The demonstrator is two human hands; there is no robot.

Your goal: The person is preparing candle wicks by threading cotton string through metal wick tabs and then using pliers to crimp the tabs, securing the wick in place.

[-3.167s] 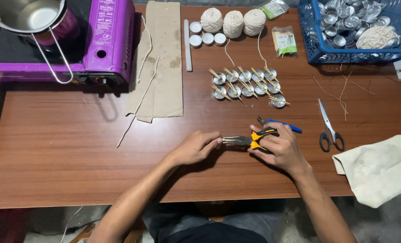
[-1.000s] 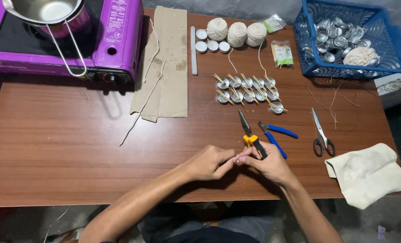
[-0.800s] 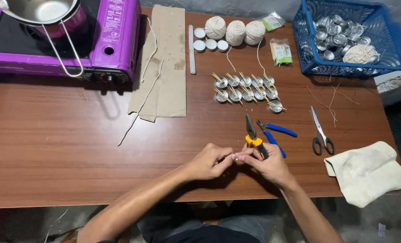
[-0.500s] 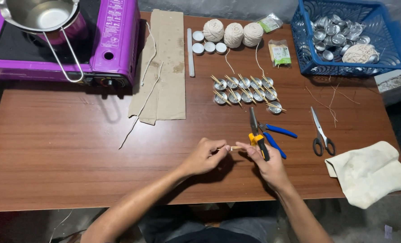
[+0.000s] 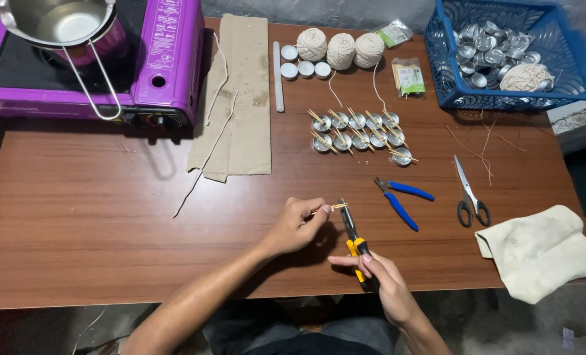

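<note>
The left hand (image 5: 298,223) pinches a thin wick stick (image 5: 335,208) between thumb and fingertips, holding it level above the table (image 5: 95,223), its free end pointing right. The right hand (image 5: 379,276) closes around the yellow-and-black handles of the pliers (image 5: 350,227), whose nose points up and away, with the tip just beside the stick's free end; whether the jaws bite the stick cannot be told.

Half a second ago the right hand sat higher and further right, with the pliers standing nearly upright close to the blue cutters (image 5: 398,197). Now that hand has drawn back toward the near table edge and shifted left, so the pliers lie lower and well clear of the cutters. The left hand has risen slightly and the stick with it. A second ago both hands met fingertip to fingertip over a small piece; now they are apart.

Nothing else has moved. The tin cups (image 5: 362,131) with sticks across them lie in two rows beyond the hands, the scissors (image 5: 467,190) and cloth (image 5: 536,253) to the right, the blue basket (image 5: 510,52) at the far right corner, three string balls (image 5: 340,47) at the far edge, cardboard (image 5: 240,92) and the purple stove (image 5: 95,59) with its pot (image 5: 56,23) to the left.
</note>
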